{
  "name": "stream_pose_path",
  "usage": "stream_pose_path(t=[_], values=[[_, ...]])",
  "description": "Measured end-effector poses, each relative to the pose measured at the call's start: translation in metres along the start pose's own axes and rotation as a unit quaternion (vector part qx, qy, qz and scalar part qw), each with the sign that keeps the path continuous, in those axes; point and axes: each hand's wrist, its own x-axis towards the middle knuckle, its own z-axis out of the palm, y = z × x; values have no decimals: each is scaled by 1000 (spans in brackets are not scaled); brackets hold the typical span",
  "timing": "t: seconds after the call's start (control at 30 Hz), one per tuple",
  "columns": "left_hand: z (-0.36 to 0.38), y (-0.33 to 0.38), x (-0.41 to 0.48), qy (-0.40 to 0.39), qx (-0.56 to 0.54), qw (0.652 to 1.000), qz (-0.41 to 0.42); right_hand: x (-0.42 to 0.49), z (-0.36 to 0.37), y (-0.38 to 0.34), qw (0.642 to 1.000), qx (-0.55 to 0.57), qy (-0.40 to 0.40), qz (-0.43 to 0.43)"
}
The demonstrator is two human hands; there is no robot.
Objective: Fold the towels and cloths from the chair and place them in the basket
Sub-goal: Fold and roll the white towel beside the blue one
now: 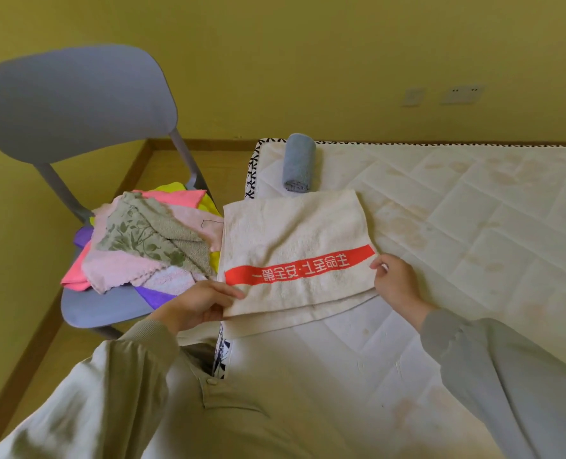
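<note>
At the near edge of the mattress point(473, 210), the two hands sit well apart, one at each end of a cream towel point(291, 226). It lies flat with its upper layer doubled over a lower one, whose edge shows just below. The left hand point(202, 304) pinches the near left corner, thumb on top and fingers beneath. The right hand point(396, 283) grips the right edge where the red printed band point(298, 265) ends, fingers curled, though how many layers it holds cannot be told. This looks like the folding step, with a first fold made and the layers being squared. The next move probably calls for a second fold, bringing one end across to the other with the edges kept aligned, since the towel seems too wide yet for storing. Left of the towel, a pile of coloured cloths point(142, 243) sits on the seat of a grey chair point(76, 101), so much of the task is left. Beyond the towel, touching or just beside its far edge, lies a rolled blue-grey towel point(298, 164). No basket is in view.
</note>
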Motion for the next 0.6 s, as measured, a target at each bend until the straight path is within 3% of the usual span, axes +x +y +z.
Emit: stream_pose_path(t=[0.17, 0.33, 0.4, 0.5, 0.53, 0.6], values=[[0, -12, -3, 24, 179, 983, -22, 2, 6, 14, 994, -53, -93, 16], [5, -14, 8, 71, 414, 908, 13, -5, 8, 12, 990, -103, -79, -54], [12, -10, 9, 39, 546, 837, 16, -9, 9, 15, 975, -183, -54, -116], [39, 7, 4, 56, 756, 650, 49, -15, 13, 12, 928, -297, 13, -224], [49, 12, 4, 73, 784, 614, 62, -19, 15, 7, 917, -298, 16, -265], [67, 15, 8, 81, 786, 600, 122, -27, 22, -2, 897, -264, -28, -352]])
